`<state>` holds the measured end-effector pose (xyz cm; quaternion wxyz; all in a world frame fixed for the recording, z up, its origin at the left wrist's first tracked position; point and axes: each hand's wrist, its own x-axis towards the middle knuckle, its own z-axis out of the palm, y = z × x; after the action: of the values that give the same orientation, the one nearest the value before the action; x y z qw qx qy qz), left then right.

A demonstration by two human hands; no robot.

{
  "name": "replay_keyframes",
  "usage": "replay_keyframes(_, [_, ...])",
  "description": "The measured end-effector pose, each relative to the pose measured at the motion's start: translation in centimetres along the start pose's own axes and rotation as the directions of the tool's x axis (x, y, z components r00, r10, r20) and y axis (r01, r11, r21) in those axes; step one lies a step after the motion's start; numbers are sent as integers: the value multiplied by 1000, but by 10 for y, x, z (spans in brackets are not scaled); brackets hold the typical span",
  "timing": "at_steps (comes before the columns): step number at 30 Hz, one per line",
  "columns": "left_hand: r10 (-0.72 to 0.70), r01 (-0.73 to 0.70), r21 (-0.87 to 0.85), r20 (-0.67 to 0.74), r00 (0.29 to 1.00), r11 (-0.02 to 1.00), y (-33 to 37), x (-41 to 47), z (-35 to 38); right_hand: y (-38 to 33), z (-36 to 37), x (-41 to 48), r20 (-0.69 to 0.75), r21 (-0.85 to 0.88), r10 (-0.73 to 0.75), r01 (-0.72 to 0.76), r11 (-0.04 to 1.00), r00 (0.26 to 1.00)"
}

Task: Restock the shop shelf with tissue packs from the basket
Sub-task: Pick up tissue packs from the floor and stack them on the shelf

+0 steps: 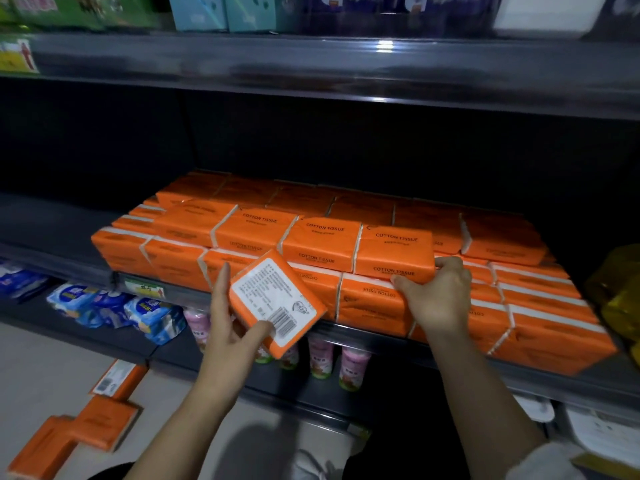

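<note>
Head view: the left hand (228,327) pinches one orange tissue pack (277,303). The thumb lies across the white label side near the barcode, and the other fingers are behind it, w/ one finger straight up along the pack's left edge. The pack is tilted, label side toward the camera, just in front of the shelf (381,344) edge and overlapping the bottom row of stock.

The right hand (438,296) grips the right end of a top-row pack (394,252) (the one reading COTTON TISSUE). Its thumb is tucked under the front lower edge and its fingers curl round the far corner. That pack sits on the stacked packs (540,306), approx. mid-shelf, touching its neighbour on the left.

The stack fills most of the shelf in several rows, front to back, two or three layers high. More loose packs (104,420) lie on the floor (41,358) at lower left, near each other, some overlapping.

On the lower shelf are blue wrapped packs (114,306) and pink bottles (353,365). The upper shelf (311,64) carries boxes, too blurred to read. A yellow bag (620,299) is at the right edge.
</note>
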<state>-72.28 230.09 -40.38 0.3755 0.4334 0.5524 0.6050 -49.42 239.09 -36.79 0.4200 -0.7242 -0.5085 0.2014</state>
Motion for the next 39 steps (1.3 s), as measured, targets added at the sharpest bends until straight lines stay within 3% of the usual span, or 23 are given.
replay_keyframes(12, [83, -83, 52, 12, 997, 995, 37, -9, 22, -8, -6, -10, 72, 46, 11, -15, 999, 997])
replay_keyframes(17, [133, -137, 95, 55, 990, 986, 47, -10, 30, -13, -20, -24, -82, -1, -186, 187, 982, 979])
replay_keyframes(19, [155, -163, 123, 73, 985, 979, 51, -10, 35, -12, -27, -27, -39, 93, -243, 246, 965, 969])
replay_keyframes(21, [213, -222, 227, 66, 975, 948, 55, -11, 40, -11, -32, -31, 111, 245, -223, 191, 951, 968])
replay_keyframes(23, [383, -392, 405, 107, 917, 826, 60, -10, 42, -15, -38, -36, 351, 428, -120, -45, 902, 929])
replay_keyframes(25, [563, -620, 515, 286, 775, 592, 63, -10, 45, -20, -45, -41, 591, 505, -58, -313, 804, 804])
replay_keyframes(26, [615, -711, 519, 383, 689, 474, 63, -11, 46, -21, -48, -42, 660, 513, -70, -381, 769, 748])
replay_keyframes(29, [661, -836, 495, 548, 513, 238, 63, -14, 53, -21, -55, -42, 688, 563, -125, -417, 713, 715])
replay_keyframes(32, [666, -861, 484, 591, 455, 159, 62, -14, 59, -19, -61, -42, 633, 607, -91, -420, 675, 769])
replay_keyframes(35, [626, -835, 523, 596, 503, 172, 59, -9, 61, -14, -69, -36, 586, 638, -71, -405, 656, 807])
replay_keyframes(39, [537, -721, 607, 505, 675, 335, 61, -9, 68, -6, -84, -22, 519, 670, -7, -401, 624, 855])
